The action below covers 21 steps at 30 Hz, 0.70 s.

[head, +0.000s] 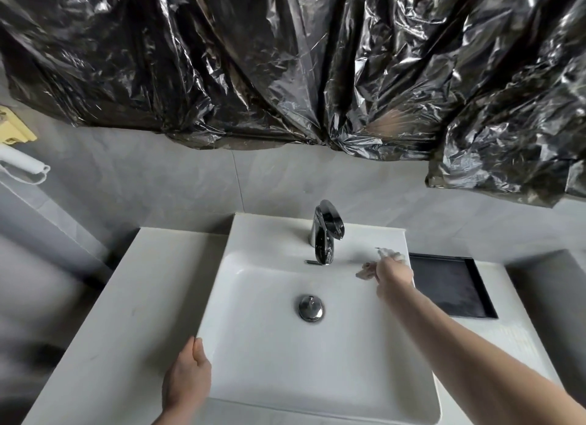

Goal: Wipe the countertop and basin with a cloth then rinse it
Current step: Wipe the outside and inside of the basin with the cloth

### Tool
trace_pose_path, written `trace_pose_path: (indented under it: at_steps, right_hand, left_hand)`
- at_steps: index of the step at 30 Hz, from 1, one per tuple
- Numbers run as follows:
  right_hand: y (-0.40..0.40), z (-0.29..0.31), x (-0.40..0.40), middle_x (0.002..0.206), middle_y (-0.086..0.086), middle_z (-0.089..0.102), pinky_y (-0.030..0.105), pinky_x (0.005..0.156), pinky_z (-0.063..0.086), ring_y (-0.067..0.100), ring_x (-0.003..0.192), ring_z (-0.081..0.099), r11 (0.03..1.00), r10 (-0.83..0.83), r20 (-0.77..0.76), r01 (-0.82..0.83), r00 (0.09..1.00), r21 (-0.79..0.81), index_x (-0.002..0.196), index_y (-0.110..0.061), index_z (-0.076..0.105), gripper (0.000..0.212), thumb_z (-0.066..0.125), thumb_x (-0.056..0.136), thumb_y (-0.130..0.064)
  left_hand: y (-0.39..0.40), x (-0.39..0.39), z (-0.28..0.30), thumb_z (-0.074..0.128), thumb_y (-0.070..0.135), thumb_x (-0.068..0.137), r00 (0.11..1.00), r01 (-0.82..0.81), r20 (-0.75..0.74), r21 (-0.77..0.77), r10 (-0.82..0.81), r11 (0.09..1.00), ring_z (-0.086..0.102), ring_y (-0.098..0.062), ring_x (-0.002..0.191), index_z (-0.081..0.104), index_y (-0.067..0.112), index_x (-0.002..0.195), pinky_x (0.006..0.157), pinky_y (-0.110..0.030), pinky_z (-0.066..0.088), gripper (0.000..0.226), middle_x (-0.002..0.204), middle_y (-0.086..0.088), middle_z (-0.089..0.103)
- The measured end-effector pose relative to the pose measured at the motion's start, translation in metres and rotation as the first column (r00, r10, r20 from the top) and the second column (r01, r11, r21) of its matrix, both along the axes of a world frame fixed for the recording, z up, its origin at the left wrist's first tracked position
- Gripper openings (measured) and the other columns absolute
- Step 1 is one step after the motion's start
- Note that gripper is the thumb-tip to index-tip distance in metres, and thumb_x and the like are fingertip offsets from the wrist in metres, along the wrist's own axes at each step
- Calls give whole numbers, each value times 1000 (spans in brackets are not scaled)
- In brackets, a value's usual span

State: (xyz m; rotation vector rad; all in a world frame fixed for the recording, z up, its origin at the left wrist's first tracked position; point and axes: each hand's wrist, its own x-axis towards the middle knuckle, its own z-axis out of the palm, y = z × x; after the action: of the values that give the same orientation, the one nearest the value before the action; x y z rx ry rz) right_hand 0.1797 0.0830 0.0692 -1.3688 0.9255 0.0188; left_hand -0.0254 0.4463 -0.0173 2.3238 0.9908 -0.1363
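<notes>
A white rectangular basin [241,253] sits on a white countertop [136,298]. My right hand [393,275] grips a crumpled pale cloth [391,255] and holds it against the basin's back right ledge, right of the chrome faucet [326,231]. My left hand [187,377] rests on the basin's front left rim, with the thumb on the edge and the fingers down the outer side. A chrome drain plug [310,307] sits in the middle of the bowl.
A black rectangular tray [450,285] is set into the countertop right of the basin. Crumpled black plastic sheeting [285,60] hangs over the grey wall behind. A white fixture [22,164] and a yellow piece [16,126] stick out at the far left.
</notes>
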Motion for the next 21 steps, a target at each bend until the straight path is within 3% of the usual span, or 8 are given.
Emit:
trace_pose_path:
  at_steps: [3, 6, 9, 10, 12, 15, 18, 21]
  right_hand:
    - [2, 22, 2, 69, 13, 69, 38, 61, 58, 30, 57, 64, 932, 184, 150, -125, 971, -339, 90, -10, 65, 22, 47, 92, 3]
    - [-8, 19, 17, 80, -4, 68, 32, 72, 51, 24, 74, 60, 623, 529, 125, -284, 840, -729, 84, -15, 55, 27, 38, 86, 5]
    - [-22, -14, 35, 132, 9, 66, 38, 103, 49, 29, 118, 61, 260, 720, -215, -543, 660, -799, 128, -15, 60, 56, 40, 79, 7]
    - [-24, -28, 37, 156, 6, 50, 43, 114, 44, 27, 138, 50, 118, 734, -349, -614, 584, -780, 148, -14, 48, 75, 40, 76, 8]
    - [-19, -42, 29, 171, -6, 17, 43, 120, 35, 24, 155, 23, -78, 701, -503, -647, 505, -759, 163, -18, 24, 93, 44, 76, 8]
    - [-21, -44, 7, 173, -10, 7, 38, 126, 22, 21, 160, 10, -140, 703, -517, -618, 489, -774, 166, -23, 15, 96, 45, 82, 11]
    - [-44, -41, -4, 169, -15, 23, 26, 124, 25, 14, 158, 21, -86, 725, -453, -584, 519, -807, 162, -29, 29, 92, 43, 81, 13]
    - [-64, -28, -19, 165, -19, 31, 17, 114, 31, 6, 153, 32, 6, 714, -407, -585, 570, -811, 156, -34, 43, 85, 43, 84, 12]
  left_hand:
    - [1, 0, -2, 31, 39, 104, 1000, -5, -4, -9, 5, 1000, 58, -40, 119, 59, 14, 130, 100, -45, 46, 46, 138, -12, 61]
    - [0, 2, -3, 32, 37, 104, 1000, -4, 3, -9, 4, 1000, 59, -39, 120, 60, 16, 131, 100, -44, 46, 44, 138, -12, 61]
    - [2, 3, -5, 32, 36, 105, 1000, -13, -13, -25, 12, 1000, 57, -38, 122, 59, 15, 132, 102, -44, 44, 44, 140, -12, 60]
    - [3, 3, -6, 33, 36, 105, 999, -20, -26, -39, 19, 999, 56, -38, 124, 59, 14, 134, 103, -44, 43, 45, 141, -13, 59]
    - [5, 6, -1, 34, 35, 105, 998, -33, -60, -67, 29, 997, 53, -38, 129, 57, 12, 137, 108, -44, 40, 46, 145, -14, 56]
    - [4, 13, 18, 44, 27, 103, 997, -16, -72, -71, 10, 997, 45, -34, 138, 46, 16, 149, 113, -42, 34, 48, 152, -11, 48]
    - [-12, 28, 45, 61, 14, 92, 990, 23, 139, 39, -29, 999, 43, -36, 134, 48, 18, 146, 112, -47, 34, 56, 148, -9, 50]
    - [-53, 60, 84, 67, 10, 87, 903, 207, 373, 59, -214, 977, 51, -22, 126, 62, 23, 127, 108, -40, 40, 43, 135, 7, 57]
